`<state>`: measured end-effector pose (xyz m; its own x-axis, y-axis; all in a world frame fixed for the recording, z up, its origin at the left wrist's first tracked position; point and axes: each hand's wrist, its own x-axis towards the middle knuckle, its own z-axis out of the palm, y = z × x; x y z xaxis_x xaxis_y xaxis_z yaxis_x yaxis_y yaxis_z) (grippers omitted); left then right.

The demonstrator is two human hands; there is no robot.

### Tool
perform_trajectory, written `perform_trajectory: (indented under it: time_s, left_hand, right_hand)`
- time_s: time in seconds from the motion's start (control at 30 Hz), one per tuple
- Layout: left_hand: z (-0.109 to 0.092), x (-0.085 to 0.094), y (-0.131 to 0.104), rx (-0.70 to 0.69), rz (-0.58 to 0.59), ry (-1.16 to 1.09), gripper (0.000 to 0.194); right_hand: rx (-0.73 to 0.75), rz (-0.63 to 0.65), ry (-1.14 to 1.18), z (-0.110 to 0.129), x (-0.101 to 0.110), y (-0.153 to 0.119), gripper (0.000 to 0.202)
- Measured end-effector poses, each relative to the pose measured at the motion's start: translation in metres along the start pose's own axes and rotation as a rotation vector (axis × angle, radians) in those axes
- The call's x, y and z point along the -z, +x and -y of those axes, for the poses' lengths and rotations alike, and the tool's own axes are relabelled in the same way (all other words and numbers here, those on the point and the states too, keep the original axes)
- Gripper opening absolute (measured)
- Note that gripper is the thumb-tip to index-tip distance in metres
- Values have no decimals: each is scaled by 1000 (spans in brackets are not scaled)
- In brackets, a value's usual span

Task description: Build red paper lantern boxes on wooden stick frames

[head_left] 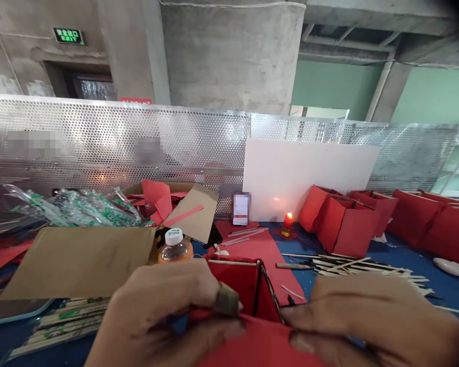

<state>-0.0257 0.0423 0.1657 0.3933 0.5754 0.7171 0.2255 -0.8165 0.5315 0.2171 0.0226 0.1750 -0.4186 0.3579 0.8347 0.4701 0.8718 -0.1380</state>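
Note:
A red paper box (pixel 248 285) with dark and pale sticks along its edges stands low in the middle, its top open. My left hand (pixel 168 306) pinches the near red paper at its left side, with a brownish wrap on one finger. On the right, my right hand (pixel 359 316) grips the same near paper close to the box's right corner, thumb and finger pressed together. The lower part of the box runs out of view. Behind it lies a flat red sheet (pixel 263 255) with thin pinkish sticks on it.
A lit red candle (pixel 288 224) burns behind the right hand. Finished-looking red boxes (pixel 352 229) stand at right, near loose sticks (pixel 367 270). A capped bottle (pixel 175 247), a cardboard box (pixel 80 260) and a phone (pixel 240 209) are further left.

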Motion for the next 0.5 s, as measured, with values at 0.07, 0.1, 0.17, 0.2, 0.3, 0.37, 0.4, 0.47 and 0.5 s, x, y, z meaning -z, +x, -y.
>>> perform_trajectory:
  time_s: [0.07, 0.1, 0.17, 0.2, 0.3, 0.37, 0.4, 0.47, 0.5]
  left_hand:
    - [1, 4, 3, 61, -69, 100, 14]
    - [1, 5, 5, 86, -78, 139, 18]
    - [2, 8, 9, 111, -67, 180, 24]
    - [2, 9, 10, 112, -61, 182, 24]
    - [2, 10, 13, 118, -61, 142, 23]
    - [3, 9, 14, 139, -68, 79, 21]
    - [3, 9, 14, 153, -83, 46, 19]
    - [6, 9, 14, 188, -107, -28, 9]
    - [8, 9, 14, 212, -105, -61, 4]
  right_hand:
    - [-108, 7, 82, -4, 4, 6, 13]
    - [-155, -22, 118, -7, 4, 8, 16]
    - [-209, -24, 155, -13, 3, 9, 17]
    - [-223, -6, 156, -15, 3, 9, 13]
    - [-278, 94, 139, -20, 1, 8, 6]
    - [-324, 102, 154, -19, 0, 9, 4]
    - [-340, 94, 165, -18, -1, 10, 7]
    - [-356, 77, 186, -16, -2, 12, 13]
    - [-359, 70, 198, -15, -3, 12, 14]
